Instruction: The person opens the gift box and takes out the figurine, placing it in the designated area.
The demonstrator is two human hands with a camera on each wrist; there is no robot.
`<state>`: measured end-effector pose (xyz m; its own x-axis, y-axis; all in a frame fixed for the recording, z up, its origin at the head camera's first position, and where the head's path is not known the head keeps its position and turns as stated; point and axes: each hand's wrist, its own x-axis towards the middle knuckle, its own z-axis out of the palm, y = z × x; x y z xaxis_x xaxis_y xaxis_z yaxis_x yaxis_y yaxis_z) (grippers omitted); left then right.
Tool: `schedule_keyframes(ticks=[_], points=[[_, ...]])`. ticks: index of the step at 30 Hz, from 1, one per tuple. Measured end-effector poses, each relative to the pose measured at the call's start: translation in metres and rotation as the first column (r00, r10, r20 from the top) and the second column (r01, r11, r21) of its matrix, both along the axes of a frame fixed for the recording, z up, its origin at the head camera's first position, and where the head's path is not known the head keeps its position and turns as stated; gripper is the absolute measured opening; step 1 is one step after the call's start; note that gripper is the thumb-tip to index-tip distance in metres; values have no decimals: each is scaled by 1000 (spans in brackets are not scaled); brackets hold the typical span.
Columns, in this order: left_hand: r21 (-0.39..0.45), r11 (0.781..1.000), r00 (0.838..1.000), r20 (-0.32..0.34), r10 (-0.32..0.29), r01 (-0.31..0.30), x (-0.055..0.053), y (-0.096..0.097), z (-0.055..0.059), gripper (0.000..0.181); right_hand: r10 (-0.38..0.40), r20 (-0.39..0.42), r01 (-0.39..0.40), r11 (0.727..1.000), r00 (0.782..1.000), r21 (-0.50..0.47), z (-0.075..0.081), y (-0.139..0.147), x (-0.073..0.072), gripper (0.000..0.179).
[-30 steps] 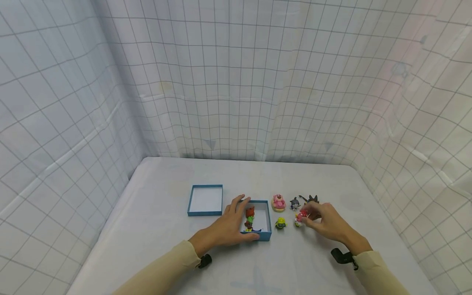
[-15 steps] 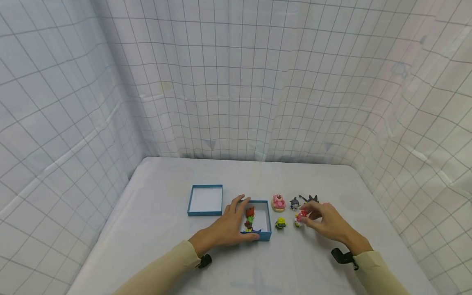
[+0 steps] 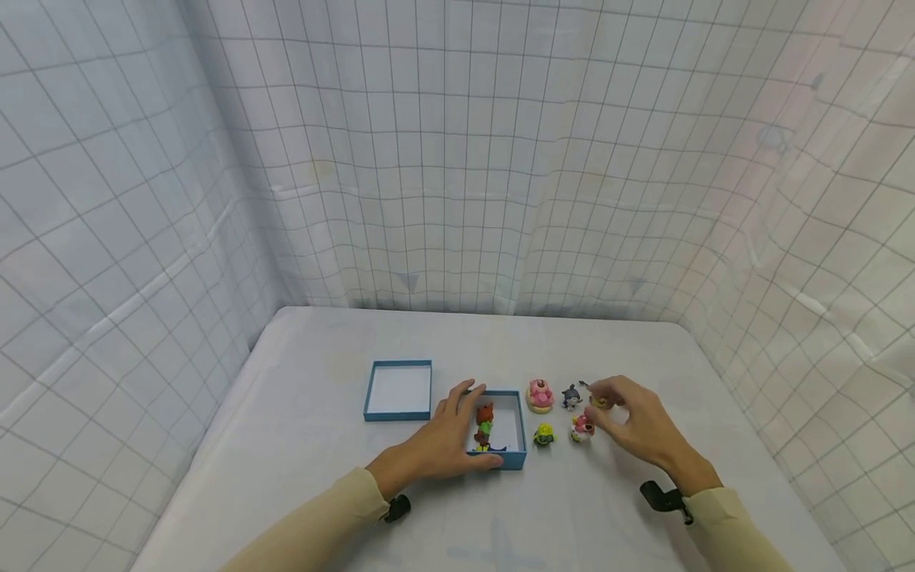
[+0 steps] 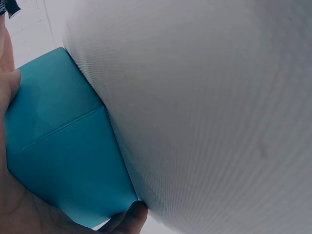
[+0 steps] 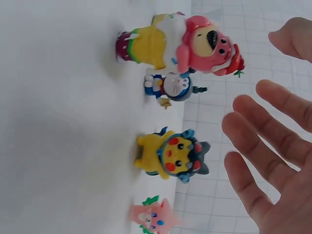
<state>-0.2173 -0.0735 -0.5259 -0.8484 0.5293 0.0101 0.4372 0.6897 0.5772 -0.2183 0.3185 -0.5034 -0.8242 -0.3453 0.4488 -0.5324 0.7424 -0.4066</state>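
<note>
My left hand [image 3: 445, 435] spans the small blue box [image 3: 513, 461], thumb on its near wall and fingers round the far side. Inside lies an orange-and-green fox figurine [image 3: 485, 421]. The left wrist view shows the blue wall [image 4: 63, 126] between thumb and fingers. My right hand [image 3: 638, 417] hovers beside the pink bear figurine [image 3: 582, 429], fingers spread and holding nothing in the right wrist view. There, the pink bear [image 5: 209, 44] wears a strawberry cap, and a yellow figurine with a dark hat [image 5: 173, 153] stands near the fingers. In the head view the hand partly covers a yellowish figurine [image 3: 599, 402].
A blue-rimmed lid [image 3: 398, 417] lies left of the box. Between box and right hand stand a pink figurine on a ring [image 3: 539, 395], a grey one [image 3: 572, 396] and a yellow-green one [image 3: 544, 434]. Gridded white curtains [image 3: 457, 159] enclose the table.
My right hand's fingers have let go of the pink bear and lifted away toward the far side, uncovering it. The left hand and the box stay where they were.
</note>
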Motion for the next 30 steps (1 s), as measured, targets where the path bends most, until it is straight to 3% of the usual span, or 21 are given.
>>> schedule_keyframes(ticks=[6, 12, 30], points=[[6, 1000, 1000, 1, -14, 14, 2, 0, 2, 125, -25, -77, 26, 1000, 997, 12, 10, -10, 0, 35], [9, 1000, 1000, 2, -10, 10, 2, 1, 2, 126, 25, -129, -20, 999, 991, 38, 22, -26, -3, 39], [3, 1000, 999, 33, 25, -25, 3, 1, 4, 124, 153, -73, -144, 983, 985, 116, 37, -83, -6, 36]])
